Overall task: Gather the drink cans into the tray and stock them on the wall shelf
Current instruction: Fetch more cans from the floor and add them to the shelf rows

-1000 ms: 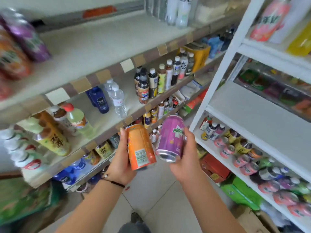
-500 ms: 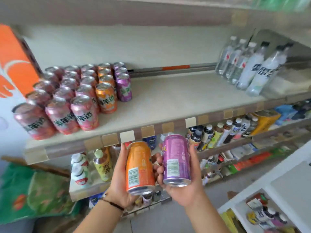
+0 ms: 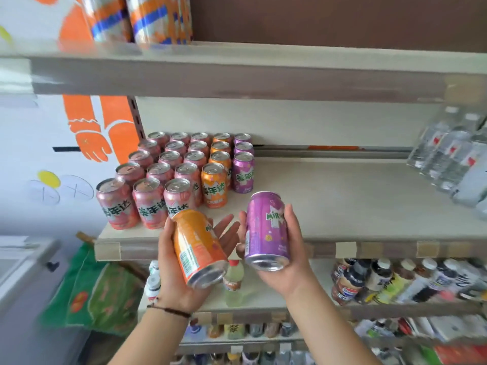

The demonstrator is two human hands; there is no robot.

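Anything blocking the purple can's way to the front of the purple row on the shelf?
Nothing visible. The right hand holds the purple can just before the shelf; bare board lies ahead of the purple row.

— Left wall? White, painted with an orange figure point(image 3: 89, 127) and pale circles.

— Right side? Clear water bottles point(image 3: 453, 159), blurred. Below, mixed drink bottles point(image 3: 395, 283) (labels unreadable); green bag point(image 3: 100, 293) lower left.

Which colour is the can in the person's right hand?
Purple; the can held by the right hand shows best in the head view.
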